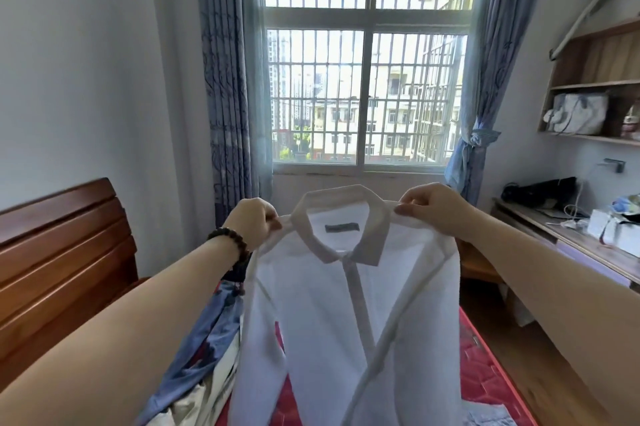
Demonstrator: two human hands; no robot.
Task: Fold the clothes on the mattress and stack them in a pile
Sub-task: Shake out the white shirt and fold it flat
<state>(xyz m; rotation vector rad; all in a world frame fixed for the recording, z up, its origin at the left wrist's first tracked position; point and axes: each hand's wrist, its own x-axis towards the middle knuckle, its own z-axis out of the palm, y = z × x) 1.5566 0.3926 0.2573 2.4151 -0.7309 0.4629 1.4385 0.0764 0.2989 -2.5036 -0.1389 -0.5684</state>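
Two hands hold a white collared shirt (332, 314) up in the air above a red mattress (491, 387), its front toward the camera and its collar uppermost. The left hand (252, 221) pinches the shirt's left shoulder seam between thumb and curled fingers; a dark beaded bracelet (230, 238) circles that wrist. The right hand (433, 207) pinches the opposite shoulder in the same way, thumb and fingertips closed on the fabric just beside the collar. The shirt hangs unfolded, with a dark label visible inside the neck and the placket running down the middle.

Below and to the left of the shirt, a loose heap of other clothes (201, 373), blue and pale fabrics among them, lies on the mattress near a wooden headboard (62, 252). A patterned piece of cloth shows at the bottom right edge, partly hidden by the shirt.

Behind the shirt stands a barred window (367, 93) flanked by blue curtains (225, 79). On the right wall, an open wooden shelf unit (588, 79) holds a pale handbag (578, 113) on its lower shelf, with a small item beside it too blurred to identify. Under it, a desk (568, 238) carries a black bag (540, 191), cables and a white box (613, 231).
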